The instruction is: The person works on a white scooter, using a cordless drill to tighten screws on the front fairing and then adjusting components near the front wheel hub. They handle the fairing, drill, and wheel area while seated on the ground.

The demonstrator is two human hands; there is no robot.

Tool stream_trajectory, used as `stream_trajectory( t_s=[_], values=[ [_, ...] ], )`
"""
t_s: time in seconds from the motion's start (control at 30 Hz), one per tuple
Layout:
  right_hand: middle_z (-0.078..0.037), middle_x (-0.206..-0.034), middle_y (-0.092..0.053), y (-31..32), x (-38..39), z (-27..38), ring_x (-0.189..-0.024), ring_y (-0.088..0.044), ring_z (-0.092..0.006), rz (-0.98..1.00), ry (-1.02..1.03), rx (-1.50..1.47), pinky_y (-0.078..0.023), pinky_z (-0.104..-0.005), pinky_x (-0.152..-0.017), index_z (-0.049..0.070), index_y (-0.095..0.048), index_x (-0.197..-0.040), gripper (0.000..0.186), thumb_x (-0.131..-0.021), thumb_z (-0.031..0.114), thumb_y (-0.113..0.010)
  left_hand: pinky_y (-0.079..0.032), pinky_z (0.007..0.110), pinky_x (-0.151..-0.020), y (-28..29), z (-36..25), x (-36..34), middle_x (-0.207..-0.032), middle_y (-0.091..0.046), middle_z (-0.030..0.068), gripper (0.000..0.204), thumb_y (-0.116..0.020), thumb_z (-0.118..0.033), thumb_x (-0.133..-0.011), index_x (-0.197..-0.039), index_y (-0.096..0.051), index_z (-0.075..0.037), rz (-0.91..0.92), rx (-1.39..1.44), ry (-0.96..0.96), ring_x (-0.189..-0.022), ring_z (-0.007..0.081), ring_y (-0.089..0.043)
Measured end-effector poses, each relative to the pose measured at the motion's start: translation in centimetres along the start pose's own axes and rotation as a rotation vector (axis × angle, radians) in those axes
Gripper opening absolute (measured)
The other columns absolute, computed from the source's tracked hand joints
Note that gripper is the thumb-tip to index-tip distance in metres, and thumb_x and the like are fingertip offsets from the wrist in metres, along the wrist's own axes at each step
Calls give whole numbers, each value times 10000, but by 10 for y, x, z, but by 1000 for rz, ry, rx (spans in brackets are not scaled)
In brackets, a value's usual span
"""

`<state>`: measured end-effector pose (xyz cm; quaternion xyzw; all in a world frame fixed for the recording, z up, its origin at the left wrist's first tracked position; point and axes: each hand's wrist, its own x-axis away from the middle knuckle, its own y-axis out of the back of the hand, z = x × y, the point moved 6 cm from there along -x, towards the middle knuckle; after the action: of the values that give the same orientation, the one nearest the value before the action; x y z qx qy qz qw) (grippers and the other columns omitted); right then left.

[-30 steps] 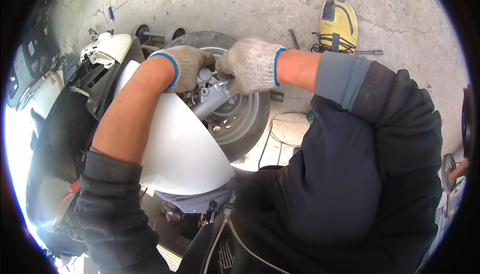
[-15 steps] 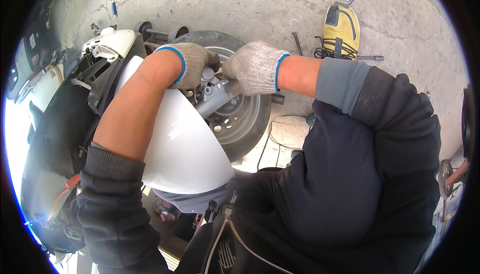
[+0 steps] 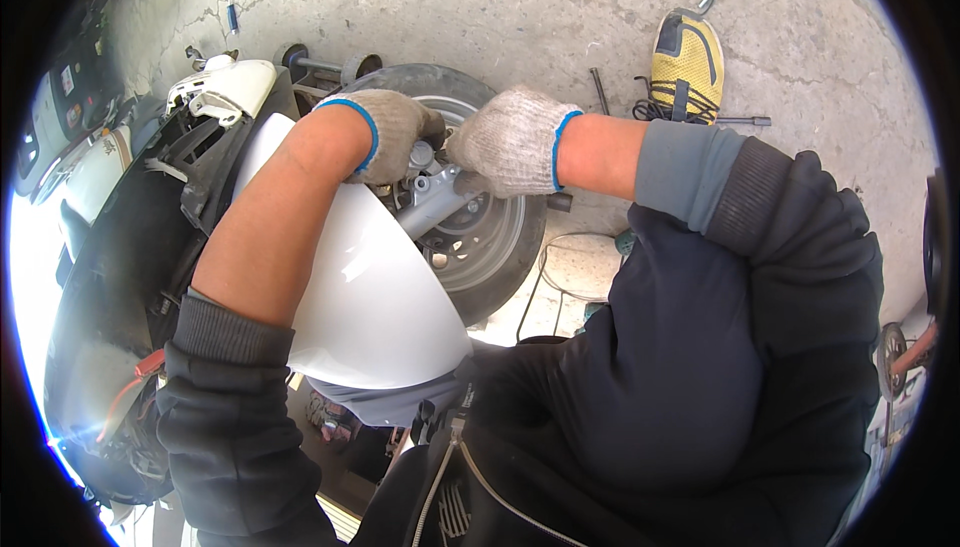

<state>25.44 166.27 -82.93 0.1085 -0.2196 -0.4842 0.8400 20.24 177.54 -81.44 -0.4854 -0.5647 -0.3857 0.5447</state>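
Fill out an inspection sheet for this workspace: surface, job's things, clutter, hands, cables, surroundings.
Surface: concrete floor, cracked.
Job's things: silver part under the hands, in front of the wheel.
Clutter: blue-handled tool and metal rod lying on the floor.
Hands: left hand and right hand gloved, close together at the silver part; fingers largely hidden, grip unclear.
Cables: red wire, lower left.
Surroundings: white panel below the left forearm; yellow shoe ahead.

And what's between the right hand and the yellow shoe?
Between the right hand and the shoe, a thin dark rod lies on concrete, in the head view.
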Motion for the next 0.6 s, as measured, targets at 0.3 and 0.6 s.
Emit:
stream_trajectory(
  t_s=[0.3, 0.6],
  values=[
    [-105, -965, -792, -5, -5, 3, -940, -776, -313, 81, -21, 57, -619, -456, -818, 123, -801, -1061, 223, -948, 263, -669, -576, 448, -994, 5, -5, 5, -1277, -758, 196, 711, -720, -46, -802, -1495, -645, -183, 13, 9, -7, -1189, 376, -721],
    [-125, -1080, -785, 0, -3, -3, -1023, -760, -322, 63, -86, -53, -610, -455, -868, 118, -774, -1174, 354, -1034, 398, -609, -579, 447, -997, 5, -3, 3, -1290, -753, 189, 706, -720, -60, -821, -1510, -623, -180, 46, 37, -4, -1190, 376, -720]
  ],
)
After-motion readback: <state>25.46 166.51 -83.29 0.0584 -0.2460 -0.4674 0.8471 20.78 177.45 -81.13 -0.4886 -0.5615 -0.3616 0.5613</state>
